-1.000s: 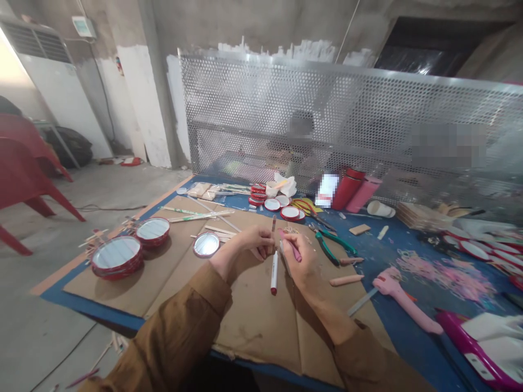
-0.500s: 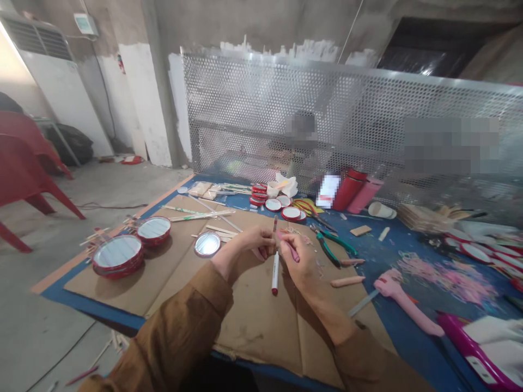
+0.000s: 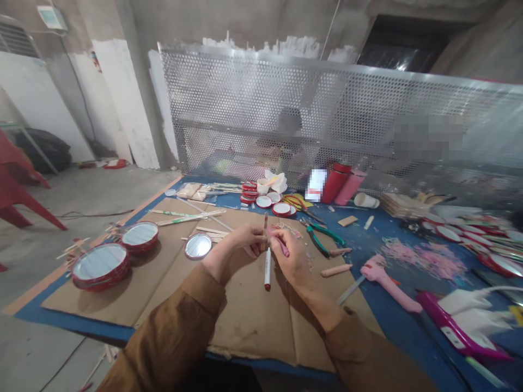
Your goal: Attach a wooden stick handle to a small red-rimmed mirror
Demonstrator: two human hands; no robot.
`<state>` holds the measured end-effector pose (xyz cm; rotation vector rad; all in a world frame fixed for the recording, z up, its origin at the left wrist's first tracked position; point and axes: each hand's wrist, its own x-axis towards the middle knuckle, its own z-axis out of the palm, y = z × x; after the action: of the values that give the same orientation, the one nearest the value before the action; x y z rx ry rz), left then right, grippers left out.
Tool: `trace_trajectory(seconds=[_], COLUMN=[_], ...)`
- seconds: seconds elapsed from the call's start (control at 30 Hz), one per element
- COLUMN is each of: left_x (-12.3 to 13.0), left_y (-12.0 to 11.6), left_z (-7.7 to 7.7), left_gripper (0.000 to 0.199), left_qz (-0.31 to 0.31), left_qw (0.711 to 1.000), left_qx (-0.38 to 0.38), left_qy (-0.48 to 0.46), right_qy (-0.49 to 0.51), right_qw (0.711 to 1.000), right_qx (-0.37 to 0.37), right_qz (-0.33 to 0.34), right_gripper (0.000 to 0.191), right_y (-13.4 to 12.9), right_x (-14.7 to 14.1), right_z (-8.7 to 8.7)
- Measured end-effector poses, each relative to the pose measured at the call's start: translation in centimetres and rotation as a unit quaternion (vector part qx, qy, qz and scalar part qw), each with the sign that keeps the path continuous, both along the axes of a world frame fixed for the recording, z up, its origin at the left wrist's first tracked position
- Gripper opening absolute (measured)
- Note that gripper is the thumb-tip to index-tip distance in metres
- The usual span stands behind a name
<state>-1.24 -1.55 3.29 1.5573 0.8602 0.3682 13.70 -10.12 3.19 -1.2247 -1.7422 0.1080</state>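
Head view: two bare hands working above a sheet of brown cardboard [image 3: 245, 326], which lies along the near edge of a blue bench [image 3: 368, 245]. The left hand [image 3: 251, 240], fingers together, is clamped on a thin brown stick [image 3: 266, 222] that points toward the far edge. The right hand [image 3: 289, 255] is closed on a slender pink rod [image 3: 283, 247], its tip close to the stick; whether the two touch cannot be told. Just below, a white marker [image 3: 267, 269] with a red end points toward the near edge; its upper end is at the fingers, and contact with them is unclear. Toward the left edge: two stacks of red-rimmed discs, one larger [image 3: 100, 264], one smaller [image 3: 141, 235]. Between these and the left hand: a small round mirror [image 3: 198, 246]. To the right of the right hand: green-handled pliers [image 3: 317, 241]. Toward the right edge: a pink glue gun [image 3: 390, 286] and, nearer the right near corner, a purple power strip [image 3: 439, 324]. At the far edge: a red bottle [image 3: 337, 182] beside a pink bottle [image 3: 350, 188], before a perforated metal panel [image 3: 347, 98].
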Motion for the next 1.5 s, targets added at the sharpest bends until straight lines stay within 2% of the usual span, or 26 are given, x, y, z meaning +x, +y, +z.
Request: trace_trajectory(seconds=[0.23,0.4,0.63,0.9,1.07,1.23,1.5], left_x=[-0.1,0.0,0.0,0.1,0.1,0.1,0.0], left_y=[-0.3,0.3,1.2,1.0,1.0,0.8,0.7], left_z=[0.4,-0.7,-1.9,-1.4,-1.4,-1.2,-1.1], left_gripper=[0.02,0.02,0.031,0.029,0.029,0.027,0.024], left_qz=[-0.007,0.002,-0.017,-0.02,-0.02,-0.018,-0.007], left_qw=[1.0,1.0,1.0,1.0,1.0,1.0,1.0], left_qx=[-0.008,0.005,0.012,0.005,0.007,0.006,-0.001], left_qy=[-0.006,0.002,-0.019,-0.01,-0.018,-0.024,-0.01], right_qy=[-0.004,-0.007,-0.012,-0.008,-0.01,-0.012,-0.024], right_qw=[1.0,1.0,1.0,1.0,1.0,1.0,1.0], right_qx=[0.0,-0.009,0.025,-0.012,0.0,-0.023,0.014], right_qz=[-0.009,0.003,-0.002,0.004,-0.001,0.005,-0.005], right_gripper=[0.012,0.013,0.014,0.013,0.013,0.014,0.011], right_y=[-0.2,-0.1,0.1,0.1,0.1,0.1,0.1], right_x=[-0.1,0.0,0.2,0.2,0.2,0.2,0.2], right_z=[0.1,0.0,-0.1,-0.3,-0.3,-0.5,0.0])
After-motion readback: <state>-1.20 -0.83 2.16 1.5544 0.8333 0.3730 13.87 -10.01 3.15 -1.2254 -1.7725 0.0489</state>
